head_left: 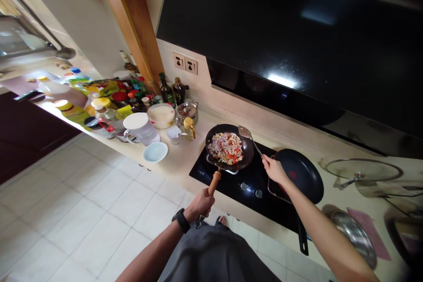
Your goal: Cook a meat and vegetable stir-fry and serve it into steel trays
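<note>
My left hand [202, 203] is closed round the wooden handle [215, 179] of a dark wok [248, 152], which sits on the left side of the black cooktop [211, 180]. Sliced pale meat with red and yellowish bits [226, 146] lies in the wok. In my right hand [275, 170] is the handle of a metal spatula [245, 131], its blade raised at the wok's right rim with food bits on it. Beneath my right forearm, a black frying pan [309, 172] occupies the cooktop's right side.
Left of the cooktop stand a pale blue bowl [155, 152], a lidded pitcher [142, 128], a small pot [187, 113] and several bottles. A glass lid [363, 174] and a steel bowl [355, 233] are to the right. A black range hood [280, 53] overhangs the back.
</note>
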Motion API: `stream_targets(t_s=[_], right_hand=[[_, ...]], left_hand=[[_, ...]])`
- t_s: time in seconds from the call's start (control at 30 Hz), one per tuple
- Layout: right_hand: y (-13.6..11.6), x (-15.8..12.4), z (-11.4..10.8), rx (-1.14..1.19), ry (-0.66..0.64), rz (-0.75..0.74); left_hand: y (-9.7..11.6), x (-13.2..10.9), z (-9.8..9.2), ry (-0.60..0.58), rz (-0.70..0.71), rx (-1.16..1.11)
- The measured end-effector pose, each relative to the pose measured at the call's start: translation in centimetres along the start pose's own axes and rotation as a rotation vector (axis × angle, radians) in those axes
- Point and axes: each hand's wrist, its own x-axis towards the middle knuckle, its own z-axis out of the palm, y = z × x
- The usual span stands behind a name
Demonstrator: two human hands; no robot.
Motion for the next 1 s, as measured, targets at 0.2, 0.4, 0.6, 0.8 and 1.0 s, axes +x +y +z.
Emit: stream_targets(t_s=[0.2,0.4,0.6,0.8,1.0], right_hand=[[-2.0,6.1,-0.1,0.461,-0.532,0.309],[-5.4,7.3,-1.2,0.605,-0.799,0.314],[-6.8,-1.6,0.6,0.102,-0.456,-0.119],[-5.2,-10.8,-0.8,-0.449,-0.181,-0.311],[-6.5,-11.9,-3.2,-0.638,-0.290,-0.305]], left_hand=[[1.6,-0.9,-1.0,0.005,-0.064,0.031],[3.0,-1.9,-2.2,0.007,-0.091,0.052],[3.4,-2.2,-2.2,0.005,-0.091,0.025],[2.8,-2.0,-1.2,0.032,-0.084,-0.024],[2.0,-1.8,-0.6,0.015,-0.061,-0.019]])
